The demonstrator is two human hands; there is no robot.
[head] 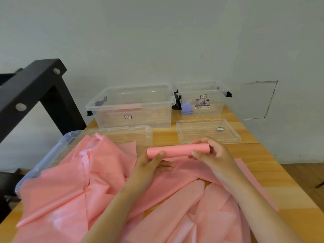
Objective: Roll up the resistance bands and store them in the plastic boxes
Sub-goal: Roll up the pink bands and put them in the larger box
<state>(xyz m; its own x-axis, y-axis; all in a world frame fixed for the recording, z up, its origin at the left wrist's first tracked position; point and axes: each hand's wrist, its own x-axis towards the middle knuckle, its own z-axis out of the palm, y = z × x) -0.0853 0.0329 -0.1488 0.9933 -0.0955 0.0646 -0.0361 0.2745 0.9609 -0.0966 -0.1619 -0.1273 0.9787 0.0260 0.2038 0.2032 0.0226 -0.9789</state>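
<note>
Head view: both hands hold 1 rolled band (pixel 177 151), a tight pink cylinder lying crosswise just above the worktop (pixel 273 181). The left hand (pixel 150 165) curls its fingers under the roll's left end with the thumb pressed on its front; the right hand (pixel 210 153) wraps the right end, fingers over the top and thumb on the near side; both grip the roll firmly. Below the roll a flat strip (pixel 192 171) of the same pink lies on the wood; it seems to run up into the roll, though the hands hide the join.

The loose bands (pixel 78 181), all pink, lie heaped and crumpled across the near and left part of the worktop; they spill over a blue-tinted tub (pixel 52 155) at the left edge.

At the far side, against the wall (pixel 157 41), stand 2 clear plastic boxes, both without lids. The large box (pixel 129 106) is on the left, with a pink thing (pixel 126 108) low inside it; the small box (pixel 203 100) is on the right, with a purple item (pixel 187 108) in its left corner and a printed label (pixel 203 103) on its front.

2 clear lids lie flat in front of them: the left lid (pixel 122 135) is partly covered by the heap; the right lid (pixel 208 130) is just beyond the right hand. A black frame (pixel 35 88) rises at the left.
</note>
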